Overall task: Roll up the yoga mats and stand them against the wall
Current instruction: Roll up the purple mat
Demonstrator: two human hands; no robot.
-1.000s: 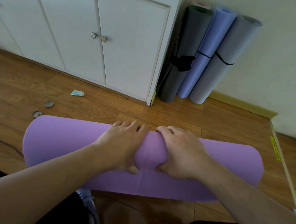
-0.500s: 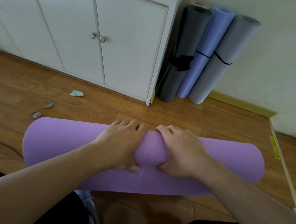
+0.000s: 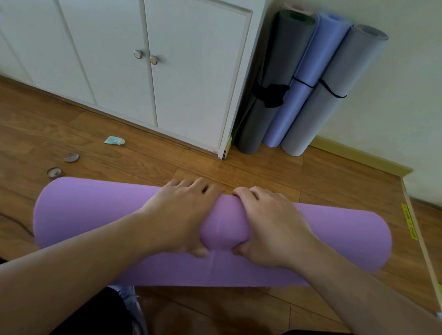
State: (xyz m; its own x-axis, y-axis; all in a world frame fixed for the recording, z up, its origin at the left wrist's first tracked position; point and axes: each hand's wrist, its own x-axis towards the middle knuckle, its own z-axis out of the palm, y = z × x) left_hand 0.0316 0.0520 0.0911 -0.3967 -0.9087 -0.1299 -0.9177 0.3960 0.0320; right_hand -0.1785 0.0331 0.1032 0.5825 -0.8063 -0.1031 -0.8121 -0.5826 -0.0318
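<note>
Matt purple foam mat (image 3: 86,210) on glossy wood-plank floor (image 3: 241,166); white cabinet's (image 3: 190,73) knobs shiny metal.

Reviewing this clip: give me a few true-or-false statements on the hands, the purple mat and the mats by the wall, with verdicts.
1. Both hands grip the purple mat near its middle. True: the left hand and right hand curl over it side by side.
2. The purple mat stands upright against the wall. False: it lies across the wooden floor.
3. The grey mat, blue mat and dark grey mat lean in the corner beside the white cabinet. True.
4. The cabinet doors are open. False: they are closed.
5. The purple mat is fully rolled. False: a flat strip remains unrolled on the near side.
</note>
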